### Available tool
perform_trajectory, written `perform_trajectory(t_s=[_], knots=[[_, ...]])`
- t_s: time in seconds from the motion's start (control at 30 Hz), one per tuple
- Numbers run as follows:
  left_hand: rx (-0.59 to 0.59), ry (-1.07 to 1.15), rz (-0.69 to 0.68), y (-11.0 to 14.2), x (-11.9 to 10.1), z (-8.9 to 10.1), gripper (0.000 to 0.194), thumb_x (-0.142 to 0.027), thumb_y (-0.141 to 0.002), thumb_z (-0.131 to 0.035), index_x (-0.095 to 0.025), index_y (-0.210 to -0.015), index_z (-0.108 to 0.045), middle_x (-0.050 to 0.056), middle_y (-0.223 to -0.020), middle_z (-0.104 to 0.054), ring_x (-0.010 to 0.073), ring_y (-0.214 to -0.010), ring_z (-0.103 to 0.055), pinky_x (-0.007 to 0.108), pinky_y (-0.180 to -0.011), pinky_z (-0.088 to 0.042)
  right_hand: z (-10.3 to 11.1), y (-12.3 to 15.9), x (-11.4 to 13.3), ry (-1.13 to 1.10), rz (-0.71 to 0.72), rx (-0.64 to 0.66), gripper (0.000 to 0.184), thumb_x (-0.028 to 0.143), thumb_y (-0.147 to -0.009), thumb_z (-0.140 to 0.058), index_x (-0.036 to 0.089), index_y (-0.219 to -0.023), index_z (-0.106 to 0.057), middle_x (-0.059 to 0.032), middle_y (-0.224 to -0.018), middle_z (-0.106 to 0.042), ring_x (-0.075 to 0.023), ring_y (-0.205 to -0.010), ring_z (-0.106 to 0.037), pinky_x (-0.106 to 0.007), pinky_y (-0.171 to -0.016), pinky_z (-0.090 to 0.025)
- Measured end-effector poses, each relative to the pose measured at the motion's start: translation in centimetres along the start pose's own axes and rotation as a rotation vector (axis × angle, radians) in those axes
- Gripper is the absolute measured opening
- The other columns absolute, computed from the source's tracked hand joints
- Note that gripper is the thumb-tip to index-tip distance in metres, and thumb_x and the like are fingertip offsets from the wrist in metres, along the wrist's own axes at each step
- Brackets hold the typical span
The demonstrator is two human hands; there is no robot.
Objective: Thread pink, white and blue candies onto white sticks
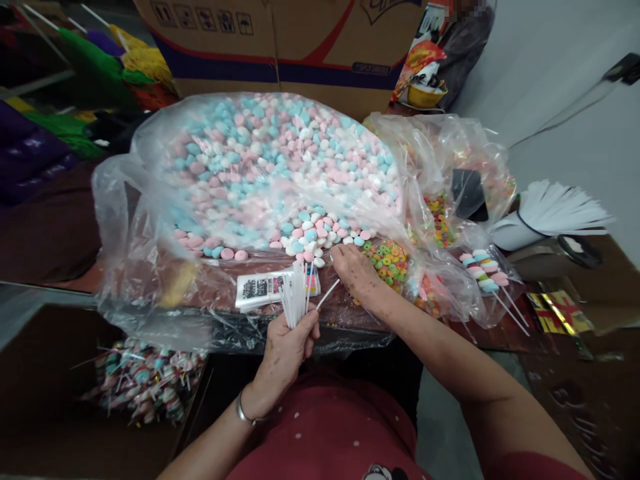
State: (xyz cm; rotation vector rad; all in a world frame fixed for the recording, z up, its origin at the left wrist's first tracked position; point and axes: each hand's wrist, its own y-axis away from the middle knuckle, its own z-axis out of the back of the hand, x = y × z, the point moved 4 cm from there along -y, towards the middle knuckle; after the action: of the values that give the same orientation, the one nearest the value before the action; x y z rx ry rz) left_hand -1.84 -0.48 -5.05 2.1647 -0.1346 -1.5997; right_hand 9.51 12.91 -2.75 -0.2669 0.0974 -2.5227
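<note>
My left hand is closed round a bunch of thin white sticks that fan upward. My right hand reaches forward, its fingers pinched together at the near edge of a heap of pink, blue and white candies. A single white stick slants from under that hand. The candies lie in a large clear plastic bag spread open on the table. A small white printed packet lies just beyond the stick bunch.
Multicoloured ring candies sit in a second clear bag to the right. Finished candy skewers lie further right, beside a bundle of white sticks. A box of wrapped skewers sits low left. Cardboard cartons stand behind.
</note>
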Motion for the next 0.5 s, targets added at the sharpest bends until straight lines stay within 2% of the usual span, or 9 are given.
perform_trajectory(t_s=[0.1,0.2,0.27,0.33,0.4,0.5], knots=[[-0.004,-0.024,0.003,0.1,-0.1,0.2,0.029,-0.042,-0.073,-0.070,-0.015,-0.078,-0.061,-0.006,-0.051,-0.052,0.0036,-0.032,-0.033,0.017,-0.031,-0.021,0.3,-0.2,-0.7,-0.095,-0.063,-0.031,0.020,0.005,-0.087,-0.045,0.016,-0.091,-0.061,-0.0136,-0.095,-0.067,-0.0243,-0.094,-0.058,-0.034,-0.081,-0.048],[-0.006,-0.045,-0.024,-0.1,-0.1,0.6,0.028,-0.042,-0.074,-0.069,-0.016,-0.077,-0.062,-0.006,-0.052,-0.053,0.0041,-0.033,-0.035,0.017,-0.032,-0.023,0.8,-0.1,-2.1,-0.207,-0.140,-0.085,0.014,0.012,-0.085,-0.051,0.017,-0.093,-0.062,-0.0066,-0.087,-0.068,-0.0191,-0.083,-0.062,-0.031,-0.075,-0.050],[-0.011,-0.071,-0.059,-0.4,-0.1,1.1,0.026,-0.042,-0.075,-0.068,-0.016,-0.077,-0.064,-0.005,-0.052,-0.054,0.0046,-0.034,-0.036,0.017,-0.033,-0.024,1.2,0.3,-3.0,-0.500,-0.240,-0.133,0.012,0.021,-0.083,-0.055,0.017,-0.093,-0.061,-0.0021,-0.080,-0.068,-0.0155,-0.072,-0.063,-0.028,-0.067,-0.050],[-0.020,-0.118,-0.088,-0.8,0.0,1.4,0.024,-0.040,-0.076,-0.069,-0.016,-0.076,-0.065,-0.005,-0.051,-0.054,0.0052,-0.035,-0.037,0.018,-0.034,-0.024,1.2,1.1,-3.6,-0.996,-0.384,-0.145,0.018,0.030,-0.076,-0.064,0.017,-0.088,-0.061,0.0004,-0.072,-0.067,-0.0139,-0.064,-0.062,-0.027,-0.061,-0.050],[-0.030,-0.148,-0.101,-1.1,0.1,1.5,0.022,-0.038,-0.075,-0.070,-0.017,-0.076,-0.067,-0.004,-0.051,-0.054,0.0060,-0.036,-0.037,0.019,-0.035,-0.025,1.1,2.0,-3.3,-1.441,-0.511,-0.120,0.025,0.031,-0.064,-0.073,0.017,-0.081,-0.062,0.0012,-0.068,-0.067,-0.0135,-0.061,-0.062,-0.027,-0.061,-0.051],[-0.048,-0.120,-0.093,-1.4,0.3,1.4,0.019,-0.035,-0.073,-0.071,-0.017,-0.075,-0.069,-0.003,-0.051,-0.056,0.0073,-0.037,-0.038,0.020,-0.035,-0.024,1.3,2.9,-2.3,-1.662,-0.574,-0.105,0.026,0.026,-0.056,-0.078,0.016,-0.076,-0.064,0.0009,-0.071,-0.068,-0.0124,-0.063,-0.063,-0.027,-0.062,-0.052]])
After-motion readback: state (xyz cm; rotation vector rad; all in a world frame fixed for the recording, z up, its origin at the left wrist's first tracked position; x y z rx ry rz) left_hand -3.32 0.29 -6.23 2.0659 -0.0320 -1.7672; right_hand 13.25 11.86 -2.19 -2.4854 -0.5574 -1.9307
